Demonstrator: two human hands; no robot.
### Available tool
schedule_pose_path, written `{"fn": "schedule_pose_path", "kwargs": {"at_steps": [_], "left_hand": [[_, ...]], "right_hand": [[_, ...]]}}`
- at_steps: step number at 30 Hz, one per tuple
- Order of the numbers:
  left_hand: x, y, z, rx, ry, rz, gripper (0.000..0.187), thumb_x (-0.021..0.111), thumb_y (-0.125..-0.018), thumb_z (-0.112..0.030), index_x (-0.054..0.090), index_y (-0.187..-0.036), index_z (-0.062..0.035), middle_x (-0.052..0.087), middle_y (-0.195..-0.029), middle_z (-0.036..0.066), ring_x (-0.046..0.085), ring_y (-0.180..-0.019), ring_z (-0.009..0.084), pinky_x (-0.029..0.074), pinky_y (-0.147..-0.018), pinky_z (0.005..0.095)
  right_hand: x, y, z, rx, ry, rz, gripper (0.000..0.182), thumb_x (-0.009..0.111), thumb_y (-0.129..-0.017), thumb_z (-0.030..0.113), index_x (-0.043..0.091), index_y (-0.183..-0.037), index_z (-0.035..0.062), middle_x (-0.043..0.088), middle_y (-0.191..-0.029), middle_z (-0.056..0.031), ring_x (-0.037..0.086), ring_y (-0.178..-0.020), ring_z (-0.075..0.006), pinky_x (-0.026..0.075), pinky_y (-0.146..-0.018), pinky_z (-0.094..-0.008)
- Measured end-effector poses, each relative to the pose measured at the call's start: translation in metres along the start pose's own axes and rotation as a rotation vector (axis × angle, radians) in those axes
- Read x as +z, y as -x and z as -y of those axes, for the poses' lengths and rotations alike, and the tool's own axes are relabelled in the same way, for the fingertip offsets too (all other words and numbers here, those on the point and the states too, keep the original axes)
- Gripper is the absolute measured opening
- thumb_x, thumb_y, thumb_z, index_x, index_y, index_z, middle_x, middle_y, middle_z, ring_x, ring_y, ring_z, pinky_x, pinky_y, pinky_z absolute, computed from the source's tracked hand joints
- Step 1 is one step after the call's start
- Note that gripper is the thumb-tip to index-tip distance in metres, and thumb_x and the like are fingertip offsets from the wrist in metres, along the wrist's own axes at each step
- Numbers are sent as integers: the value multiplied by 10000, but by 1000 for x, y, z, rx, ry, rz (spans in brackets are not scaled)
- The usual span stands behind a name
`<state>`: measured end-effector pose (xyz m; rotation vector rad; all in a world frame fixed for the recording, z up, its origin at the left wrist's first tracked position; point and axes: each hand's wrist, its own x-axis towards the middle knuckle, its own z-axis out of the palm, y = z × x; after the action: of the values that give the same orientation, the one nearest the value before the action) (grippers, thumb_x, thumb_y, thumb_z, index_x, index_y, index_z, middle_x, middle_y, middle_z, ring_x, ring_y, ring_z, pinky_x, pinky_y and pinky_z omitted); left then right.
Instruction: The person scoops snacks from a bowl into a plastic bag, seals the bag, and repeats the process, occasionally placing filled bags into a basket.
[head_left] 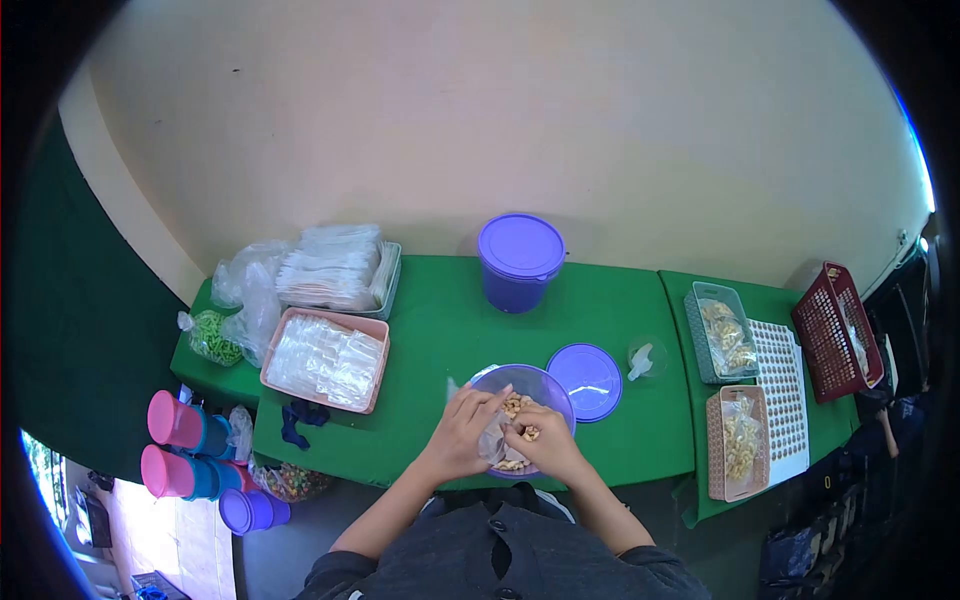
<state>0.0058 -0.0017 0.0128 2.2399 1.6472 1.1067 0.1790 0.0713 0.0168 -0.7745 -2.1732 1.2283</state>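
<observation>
A purple tub (567, 398) stands at the table's front edge, holding tan, nut-like snack pieces (514, 404). Over its left side, my left hand (463, 432) grips a small clear plastic bag (491, 445) between thumb and fingers. My right hand (549, 441) is over the snack pieces, its fingers closed together at the bag. Whatever lies between those right fingertips is too small to make out. To the right of the tub, a round purple lid (585, 383) lies flat on the green cloth.
A lidded purple tub (520, 262) stands behind. At left are a pink basket (268, 372) of plastic bags and a stack of white packets (330, 268). A small clear dish (650, 358), baskets of filled bags (738, 442) and a sticker sheet (782, 395) are at right.
</observation>
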Motion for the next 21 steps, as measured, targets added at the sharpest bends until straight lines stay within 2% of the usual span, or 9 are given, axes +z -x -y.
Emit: {"fn": "schedule_pose_path", "kwargs": {"at_steps": [2, 4, 6, 7, 10, 14, 17, 20, 21], "left_hand": [[5, -7, -9, -9, -15, -1, 905, 776, -593, -166, 381, -1400, -61, 515, -1169, 141, 504, -1110, 316, 339, -1053, 476], [9, -14, -15, -15, -28, -4, 876, 758, -619, -181, 386, -1399, -40, 522, -1143, 149, 495, -1111, 314, 356, -1040, 454], [12, -23, -15, 97, -17, -13, 858, 753, -632, -192, 387, -1390, -22, 543, -1129, 145, 531, -1070, 309, 395, -1005, 431], [10, -26, -14, 98, -11, -16, 858, 753, -632, -192, 387, -1390, -22, 543, -1129, 145, 531, -1070, 309, 395, -1005, 431], [4, -32, -3, 77, 38, -2, 783, 760, -633, -190, 447, -1337, -48, 601, -1155, 127, 598, -1015, 301, 441, -938, 447], [23, -26, 14, -3, 126, 24, 657, 769, -644, -229, 541, -1239, -70, 654, -1066, 99, 626, -964, 285, 466, -914, 429], [23, -25, 22, 32, 51, -69, 551, 779, -634, -212, 603, -1140, -83, 676, -995, 82, 646, -910, 279, 488, -886, 411], [12, -29, 22, 43, 40, -78, 467, 767, -651, -149, 628, -1091, -83, 675, -982, 95, 645, -932, 276, 486, -891, 397], [8, -29, 23, -4, 120, -130, 452, 786, -645, -137, 622, -1062, -75, 677, -985, 93, 648, -952, 270, 481, -906, 401]], "right_hand": [[7, -2, 0, 50, 33, -51, 183, 685, -754, 128, 597, -809, -23, 634, -810, -144, 620, -726, -242, 463, -666, -340], [10, -7, 2, -91, 104, -261, 225, 714, -738, 152, 594, -824, -18, 636, -773, -142, 626, -705, -263, 465, -648, -354], [2, -6, -1, 27, 3, -224, 239, 725, -733, 159, 591, -827, -16, 632, -764, -139, 623, -707, -253, 462, -647, -350], [-3, -4, -4, 141, -102, -182, 254, 736, -729, 165, 588, -829, -15, 628, -754, -137, 619, -708, -244, 459, -647, -347], [-12, -3, -16, 216, -110, -67, 227, 724, -750, 136, 571, -804, -24, 612, -737, -124, 595, -689, -210, 450, -632, -336], [-15, -11, -1, 134, -76, -158, 182, 700, -773, 90, 568, -793, -32, 582, -696, -109, 562, -667, -166, 444, -620, -319], [-19, -13, 2, 129, -75, -276, 142, 675, -785, 53, 567, -772, -37, 561, -659, -99, 553, -656, -142, 444, -619, -303], [-21, -14, -2, 150, -83, -230, 103, 635, -847, 67, 584, -859, -21, 594, -739, -77, 562, -711, -128, 451, -655, -280], [-20, -16, -3, 171, -325, -214, 128, 592, -896, 109, 584, -938, -11, 602, -804, -69, 567, -760, -130, 459, -692, -275]]}}
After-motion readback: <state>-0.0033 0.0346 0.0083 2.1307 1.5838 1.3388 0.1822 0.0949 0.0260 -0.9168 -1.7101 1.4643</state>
